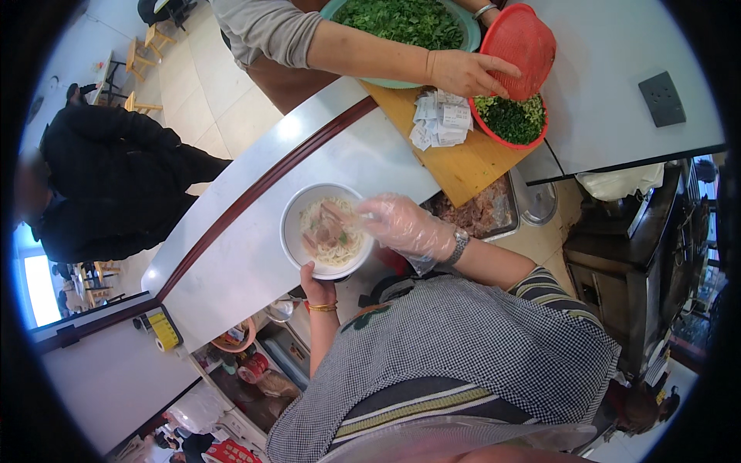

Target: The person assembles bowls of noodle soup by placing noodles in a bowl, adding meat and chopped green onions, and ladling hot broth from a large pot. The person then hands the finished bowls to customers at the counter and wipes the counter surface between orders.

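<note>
My left hand (318, 286) grips the near rim of a white bowl (288, 231), thumb over the edge. In the bowl lie pale noodles (344, 253) topped with sliced meat (325, 230) and a bit of green leaf. My right hand (399, 226), in a clear plastic glove, reaches over the bowl's right rim with its fingertips beside the meat. Whether anything is between those fingers is hidden by the glove and the angle. To the right of this hand, a metal tray (509, 223) of cooked meat (480, 211) sits partly beneath a wooden board (457, 173).
A co-worker's hand (463, 72) tips a red plastic basket (524, 52) over a red bowl (544, 130) of chopped greens. Paper slips (443, 118) lie on the board. Behind stands a green basin (472, 35) of leafy herbs. A white counter (249, 272) runs left, with a person in black (116, 179) beyond.
</note>
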A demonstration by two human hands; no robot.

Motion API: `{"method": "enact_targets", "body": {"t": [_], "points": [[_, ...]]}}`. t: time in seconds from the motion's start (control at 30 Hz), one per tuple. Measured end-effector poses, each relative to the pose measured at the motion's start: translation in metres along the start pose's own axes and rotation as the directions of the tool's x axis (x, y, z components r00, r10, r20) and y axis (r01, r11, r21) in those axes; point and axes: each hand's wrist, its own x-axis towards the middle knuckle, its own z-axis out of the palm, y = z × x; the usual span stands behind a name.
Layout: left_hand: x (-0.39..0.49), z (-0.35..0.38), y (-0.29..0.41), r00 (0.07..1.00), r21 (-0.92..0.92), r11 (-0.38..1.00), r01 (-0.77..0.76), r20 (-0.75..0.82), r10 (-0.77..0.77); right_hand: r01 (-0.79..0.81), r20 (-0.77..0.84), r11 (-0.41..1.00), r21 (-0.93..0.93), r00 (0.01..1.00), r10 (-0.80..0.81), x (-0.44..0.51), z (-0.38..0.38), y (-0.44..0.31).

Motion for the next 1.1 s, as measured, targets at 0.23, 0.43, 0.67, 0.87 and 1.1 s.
{"method": "enact_targets", "body": {"t": [0.23, 0.43, 0.67, 0.87, 1.1], "points": [[0.0, 0.0, 0.0, 1.0, 0.047, 0.999, 0.015, 0.001, -0.015, -0.077, 0.031, 0.997, 0.025, 0.997, 0.076, 0.001, 0.001, -0.002], [0.002, -0.003, -0.001, 1.0, 0.029, 0.999, 0.016, 0.005, -0.016, -0.05, 0.034, 0.999, 0.013, 0.998, 0.05, 0.001, 0.002, 0.001], [0.001, -0.003, -0.003, 1.0, -0.009, 1.0, 0.01, 0.002, -0.01, -0.086, 0.065, 0.996, 0.008, 0.994, 0.086, 0.005, 0.003, 0.002], [0.003, -0.006, -0.004, 1.0, 0.002, 1.0, -0.016, -0.005, 0.016, -0.144, 0.093, 0.989, 0.027, 0.986, 0.141, 0.005, 0.0, 0.004], [0.004, -0.006, -0.006, 0.999, 0.015, 1.0, -0.009, -0.031, 0.009, -0.169, 0.078, 0.982, 0.084, 0.984, 0.163, 0.007, -0.013, 0.009]]}}
